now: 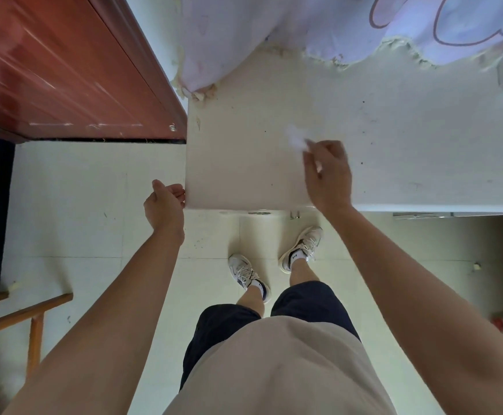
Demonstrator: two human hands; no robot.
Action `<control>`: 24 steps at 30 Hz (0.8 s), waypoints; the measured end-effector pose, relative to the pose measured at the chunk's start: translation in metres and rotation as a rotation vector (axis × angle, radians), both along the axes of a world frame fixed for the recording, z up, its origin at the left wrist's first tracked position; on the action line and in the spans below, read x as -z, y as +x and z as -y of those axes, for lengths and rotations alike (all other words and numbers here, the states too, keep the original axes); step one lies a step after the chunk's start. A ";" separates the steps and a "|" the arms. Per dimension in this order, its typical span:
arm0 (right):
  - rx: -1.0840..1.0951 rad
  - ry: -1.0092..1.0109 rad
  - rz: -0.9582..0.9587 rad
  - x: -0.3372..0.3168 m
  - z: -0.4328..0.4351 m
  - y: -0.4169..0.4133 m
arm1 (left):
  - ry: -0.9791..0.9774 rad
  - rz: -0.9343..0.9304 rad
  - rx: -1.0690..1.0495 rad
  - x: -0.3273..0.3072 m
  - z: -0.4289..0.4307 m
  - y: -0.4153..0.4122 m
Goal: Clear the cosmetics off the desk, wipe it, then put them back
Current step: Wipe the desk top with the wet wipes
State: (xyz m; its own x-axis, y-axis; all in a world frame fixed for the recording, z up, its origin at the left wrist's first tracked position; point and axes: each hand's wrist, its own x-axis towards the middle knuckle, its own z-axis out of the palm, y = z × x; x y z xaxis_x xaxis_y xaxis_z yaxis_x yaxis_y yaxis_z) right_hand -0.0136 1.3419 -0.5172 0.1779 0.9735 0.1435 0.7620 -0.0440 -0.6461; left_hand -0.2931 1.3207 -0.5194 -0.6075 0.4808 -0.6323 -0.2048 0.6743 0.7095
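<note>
The cream desk top (244, 163) fills the middle of the head view, bare of cosmetics. My right hand (329, 175) hovers over its front part and pinches a small white tissue (295, 139), which is blurred. My left hand (166, 202) sits at the desk's front left corner, fingers curled against the edge and holding nothing I can see. No cosmetics are visible anywhere in view.
A red-brown wooden door (64, 70) stands left of the desk. Peeling lilac wall covering (304, 25) hangs behind it. A wooden chair frame (19, 319) is at lower left. Small dark specks dot the desk. My feet (274, 262) stand on pale floor tiles.
</note>
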 end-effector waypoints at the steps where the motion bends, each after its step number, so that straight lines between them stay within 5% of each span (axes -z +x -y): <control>1: 0.231 -0.037 0.012 0.003 -0.006 0.026 | -0.005 -0.012 0.001 -0.001 0.000 0.001; 4: 0.705 -0.251 0.140 0.015 -0.010 0.078 | -0.008 -0.021 0.015 -0.001 0.001 0.003; 7: 0.691 -0.355 0.269 0.025 0.010 0.051 | 0.007 -0.037 0.024 0.000 0.004 0.004; 11: 0.040 -0.160 0.310 0.031 0.053 -0.072 | 0.024 -0.001 -0.013 -0.002 0.007 0.002; 15: -0.651 -0.143 -0.043 0.009 0.081 -0.135 | 0.047 0.065 -0.008 -0.004 0.010 -0.004; 19: -0.205 -0.087 -0.168 0.000 0.055 -0.087 | 0.048 0.068 0.010 -0.004 0.010 -0.005; 24: 0.703 -0.114 0.049 0.024 0.029 0.050 | 0.044 0.011 0.003 -0.002 0.010 0.004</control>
State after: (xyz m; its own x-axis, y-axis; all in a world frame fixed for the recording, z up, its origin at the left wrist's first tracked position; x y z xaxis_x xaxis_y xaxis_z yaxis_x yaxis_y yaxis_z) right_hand 0.0360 1.3125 -0.5410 0.7652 0.6398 0.0714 0.5562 -0.6012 -0.5738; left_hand -0.2894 1.3104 -0.5171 -0.5990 0.5101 -0.6172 -0.2111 0.6430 0.7362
